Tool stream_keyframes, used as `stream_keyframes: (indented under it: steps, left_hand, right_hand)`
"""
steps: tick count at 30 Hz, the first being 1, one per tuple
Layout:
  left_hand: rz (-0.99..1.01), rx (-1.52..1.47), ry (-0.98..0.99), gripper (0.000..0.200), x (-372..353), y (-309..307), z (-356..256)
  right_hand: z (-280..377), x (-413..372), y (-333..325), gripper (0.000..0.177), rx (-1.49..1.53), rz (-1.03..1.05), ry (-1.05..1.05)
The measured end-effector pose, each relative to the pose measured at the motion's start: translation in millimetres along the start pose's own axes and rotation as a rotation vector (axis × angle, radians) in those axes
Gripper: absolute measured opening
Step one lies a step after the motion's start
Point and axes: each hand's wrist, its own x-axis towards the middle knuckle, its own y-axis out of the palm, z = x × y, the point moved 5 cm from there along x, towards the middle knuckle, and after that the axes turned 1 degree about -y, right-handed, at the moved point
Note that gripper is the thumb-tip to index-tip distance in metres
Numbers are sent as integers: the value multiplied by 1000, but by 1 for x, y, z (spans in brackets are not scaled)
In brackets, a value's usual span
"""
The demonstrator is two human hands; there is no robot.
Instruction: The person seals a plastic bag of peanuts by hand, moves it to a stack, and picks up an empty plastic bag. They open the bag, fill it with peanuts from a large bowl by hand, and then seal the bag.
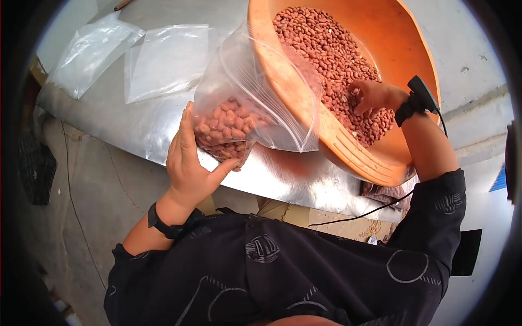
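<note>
A clear zip-lock bag (228, 81), partly filled with reddish peanuts (228, 127), rests at the front edge of the metal table. My left hand (190, 155) cups its lower left side, fingers along the side and thumb in front. The bag's wide mouth leans right, over the rim of a large orange basin (348, 144). Inside the basin lies a heap of loose red-skinned peanuts (321, 46). My right hand (378, 98) reaches into this heap, its fingers curled around some peanuts; the fingertips are partly hidden.
Two flat clear bags (166, 62) (95, 51) lie on the metal table (125, 122) at the left. Beneath the basin's near side sits a filled, dark reddish bag (383, 193). A black cable (359, 213) runs under my right arm. A dark crate (35, 163) stands at far left.
</note>
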Motion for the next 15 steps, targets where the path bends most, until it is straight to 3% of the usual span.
stream_keyframes:
  steps: [3, 7, 10, 14, 15]
  left_hand:
    - [2, 6, -1, 117, -1, 1, 2]
    - [-14, 23, 32, 117, 1, 0, -2]
    - [2, -11, 17, 116, 3, -1, -4]
    - [-13, 18, 25, 115, 3, -1, -5]
    - [-16, 23, 27, 115, 3, -1, -5]
  right_hand:
    - [13, 8, 15, 87, 275, 67, -137]
    - [48, 9, 31, 85, 551, 19, -262]
    - [81, 7, 42, 104, 572, 28, -410]
    - [119, -10, 47, 70, 562, -108, -546]
    - [132, -23, 46, 49, 539, -156, -563]
